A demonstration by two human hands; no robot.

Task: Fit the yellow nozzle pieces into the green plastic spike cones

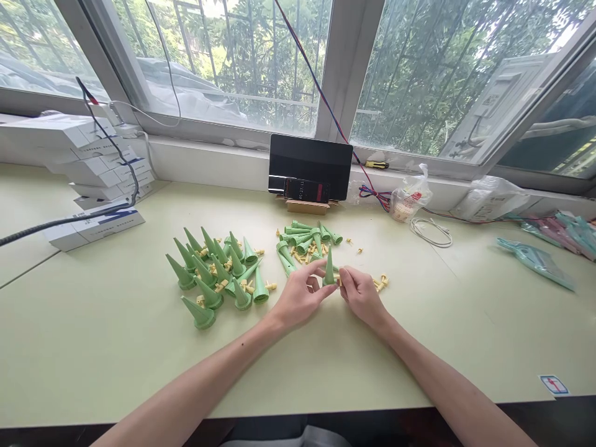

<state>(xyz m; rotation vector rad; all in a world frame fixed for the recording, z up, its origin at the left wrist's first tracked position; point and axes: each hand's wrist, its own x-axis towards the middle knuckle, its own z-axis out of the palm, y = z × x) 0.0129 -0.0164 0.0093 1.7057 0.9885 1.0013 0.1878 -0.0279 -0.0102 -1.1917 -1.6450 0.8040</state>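
Note:
Near the middle of the table, my left hand [305,293] is closed around the base of a green plastic cone spike [329,268], which points upward. My right hand [362,294] pinches a small yellow plastic valve piece [338,280] at the cone's lower right side; my fingers partly cover it. To the left stand several green cones [203,314] with yellow pieces [270,286] at their sides, some lying over. Behind my hands is a pile of green cones [298,230] with loose yellow pieces [300,256] among them. More yellow pieces [382,284] lie just beyond my right hand.
A phone [307,190] showing a timer leans on a dark tablet [311,158] at the back. White boxes [97,231] are stacked at the left. A plastic bag [410,195], a white cable [433,231] and teal packets [535,261] lie at the right.

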